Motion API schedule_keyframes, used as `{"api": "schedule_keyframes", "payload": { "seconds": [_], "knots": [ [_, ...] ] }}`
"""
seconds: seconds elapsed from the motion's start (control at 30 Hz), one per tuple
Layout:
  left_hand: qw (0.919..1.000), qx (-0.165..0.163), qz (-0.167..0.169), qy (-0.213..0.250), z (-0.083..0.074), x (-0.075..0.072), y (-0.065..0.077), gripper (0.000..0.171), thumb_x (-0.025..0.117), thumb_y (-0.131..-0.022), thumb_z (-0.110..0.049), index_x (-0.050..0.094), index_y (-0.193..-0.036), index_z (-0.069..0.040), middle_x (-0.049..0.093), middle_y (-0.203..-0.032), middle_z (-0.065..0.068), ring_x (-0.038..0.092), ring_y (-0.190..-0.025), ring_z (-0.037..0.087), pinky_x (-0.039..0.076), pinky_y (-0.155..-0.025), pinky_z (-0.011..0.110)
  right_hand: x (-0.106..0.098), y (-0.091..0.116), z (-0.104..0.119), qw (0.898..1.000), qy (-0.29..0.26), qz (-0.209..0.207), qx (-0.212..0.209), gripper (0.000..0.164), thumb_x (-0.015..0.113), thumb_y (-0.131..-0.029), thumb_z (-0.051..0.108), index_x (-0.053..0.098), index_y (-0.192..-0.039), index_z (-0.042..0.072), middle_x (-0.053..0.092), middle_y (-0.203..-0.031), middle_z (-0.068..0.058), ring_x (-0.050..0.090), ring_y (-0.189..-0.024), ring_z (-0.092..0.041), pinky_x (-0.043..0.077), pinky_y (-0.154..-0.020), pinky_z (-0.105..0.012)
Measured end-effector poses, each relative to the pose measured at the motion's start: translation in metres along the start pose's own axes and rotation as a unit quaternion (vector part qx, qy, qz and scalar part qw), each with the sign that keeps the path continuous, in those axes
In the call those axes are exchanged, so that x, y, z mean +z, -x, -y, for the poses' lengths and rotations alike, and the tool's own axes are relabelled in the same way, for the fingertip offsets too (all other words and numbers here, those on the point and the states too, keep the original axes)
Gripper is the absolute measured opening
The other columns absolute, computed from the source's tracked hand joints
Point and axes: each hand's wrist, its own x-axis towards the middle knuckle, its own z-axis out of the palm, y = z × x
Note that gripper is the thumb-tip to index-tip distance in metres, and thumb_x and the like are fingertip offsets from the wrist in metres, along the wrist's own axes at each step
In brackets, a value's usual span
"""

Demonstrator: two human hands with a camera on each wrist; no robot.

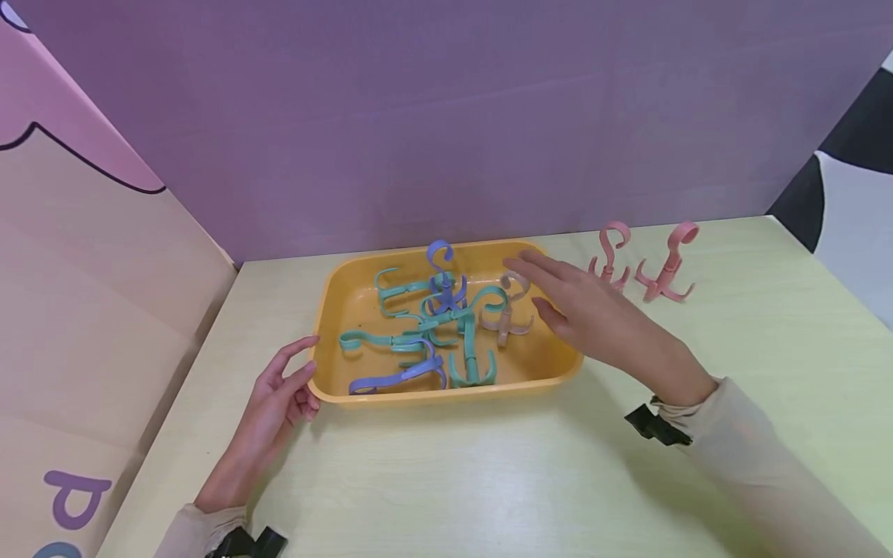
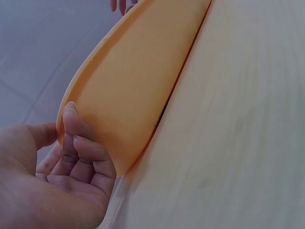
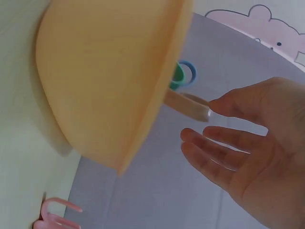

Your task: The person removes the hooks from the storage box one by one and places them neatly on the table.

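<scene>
Yellow tray [image 1: 540, 363] of multicoloured hooks [image 1: 470, 345], left grip [image 1: 275, 397] clamped on it, right grip [image 1: 600, 311] apart.

Standing by, I find the light bright and fairly even, apparently from overhead. The table [image 1: 418, 480] carries a pale, diffuse glare at its front middle. Soft-edged shadows fall near the yellow tray [image 1: 544, 354] and the right forearm [image 1: 753, 457]; a darker band follows the foot of the left panel [image 1: 105, 310]. The head view is acceptably clear. Both wrist views are duller, hazy and weak in contrast; in the right one, the tray's rim is soft.
</scene>
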Motion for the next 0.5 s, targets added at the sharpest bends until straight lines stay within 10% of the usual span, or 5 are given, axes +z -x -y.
{"api": "schedule_keyframes", "payload": {
  "seconds": [0.5],
  "knots": [
    [0.9999,0.008,0.006,-0.002,-0.001,0.0001,0.0007,0.046,0.052,-0.105,-0.018,0.037,-0.148,-0.01,0.064,-0.065,0.0,0.059,-0.055,0.01,0.048,-0.051,0.02,0.0096,-0.0017,0.0035,0.999,0.023,-0.02,-0.028,0.049,0.073,-0.08,-0.012,0.058,-0.125,0.002,0.063,-0.116,-0.011,0.061,-0.103,-0.028,0.057,-0.067,-0.037]
  ]
}}
